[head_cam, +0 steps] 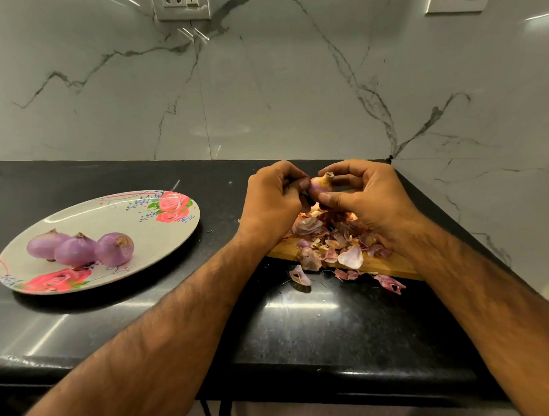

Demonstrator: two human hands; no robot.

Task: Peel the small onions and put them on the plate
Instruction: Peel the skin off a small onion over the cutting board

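so the small onion (320,186) is up in the air between both hands, right above the wooden board (390,264). the right hand (366,198) has its fingers curled round it from 3 o'clock with the thumb underneath. the left hand (272,195) comes in from 9 o'clock, fingers curled, thumb tip pinching at the skin. something thin and dark shows under that thumb, can't tell if it's a blade. the plate (111,213) sits well off at 9 o'clock with three peeled onions (78,249) bunched toward its 7 o'clock side. what i'd worry about: the bulb probably gets slick once the dry skin is off, so a hard tug could pop it loose and send it rolling off the counter (302,325) edge at 6 o'clock. the peels (336,236) already spill off the board that way too. and if that dark thing is a knife, a slip goes straight into the right thumb.
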